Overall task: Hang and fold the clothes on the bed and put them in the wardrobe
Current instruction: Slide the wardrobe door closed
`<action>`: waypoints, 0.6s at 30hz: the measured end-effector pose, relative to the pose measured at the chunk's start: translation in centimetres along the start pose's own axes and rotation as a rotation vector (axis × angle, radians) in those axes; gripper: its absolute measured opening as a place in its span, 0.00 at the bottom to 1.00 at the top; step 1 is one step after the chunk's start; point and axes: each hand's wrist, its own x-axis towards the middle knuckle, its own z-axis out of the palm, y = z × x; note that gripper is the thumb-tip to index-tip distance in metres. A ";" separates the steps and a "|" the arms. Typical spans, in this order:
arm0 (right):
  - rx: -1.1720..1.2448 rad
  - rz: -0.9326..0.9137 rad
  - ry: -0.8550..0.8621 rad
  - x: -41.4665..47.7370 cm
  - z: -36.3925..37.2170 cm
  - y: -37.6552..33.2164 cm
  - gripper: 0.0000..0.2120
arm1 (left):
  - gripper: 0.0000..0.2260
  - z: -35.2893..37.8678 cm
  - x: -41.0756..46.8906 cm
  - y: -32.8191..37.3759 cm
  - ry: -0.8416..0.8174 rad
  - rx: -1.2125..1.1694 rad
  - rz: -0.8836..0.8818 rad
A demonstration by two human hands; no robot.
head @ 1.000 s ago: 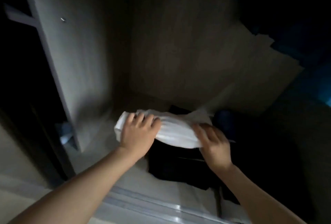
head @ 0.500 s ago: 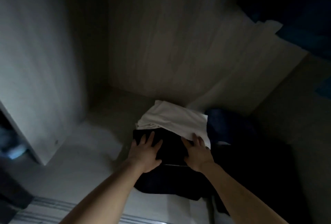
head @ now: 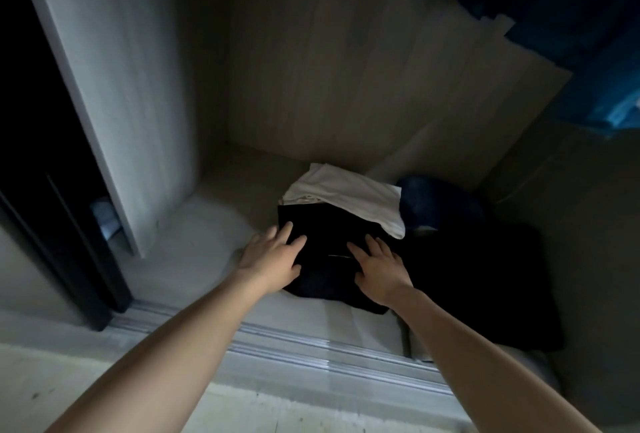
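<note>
A folded white garment (head: 349, 198) lies on top of a folded black garment (head: 329, 235) on the wardrobe floor (head: 207, 235). My left hand (head: 273, 257) rests flat with spread fingers on the black garment's left front edge. My right hand (head: 377, 264) lies flat on the same black garment, just in front of the white one. Neither hand touches the white garment. A dark blue folded item (head: 433, 205) sits to the right of the white one.
More black clothing (head: 485, 287) spreads out on the right of the floor. A grey partition panel (head: 114, 86) stands at the left, with a dark compartment beyond it. A metal sliding-door track (head: 311, 353) runs along the wardrobe's front edge. Blue fabric (head: 609, 86) hangs at the upper right.
Both hands carried the white garment in and laid it on the black pile, then let go. They have drawn back a little and lie flat on the black garment.
</note>
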 end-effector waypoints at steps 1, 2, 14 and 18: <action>-0.010 -0.011 0.035 -0.3 -0.1 0.0 0.30 | 0.27 -0.4 -0.3 0.3 0.036 0.006 0.002; -0.024 -0.018 0.081 -0.6 -0.3 0.1 0.30 | 0.26 -0.8 -0.7 0.5 0.083 0.008 0.006; -0.257 -0.652 0.452 -12.4 -19.1 -8.2 0.21 | 0.17 -21.8 -19.4 -1.8 0.406 -0.077 -0.118; -0.339 -0.888 0.525 -16.9 -32.0 -11.6 0.18 | 0.17 -34.6 -27.3 -3.1 0.487 -0.074 -0.215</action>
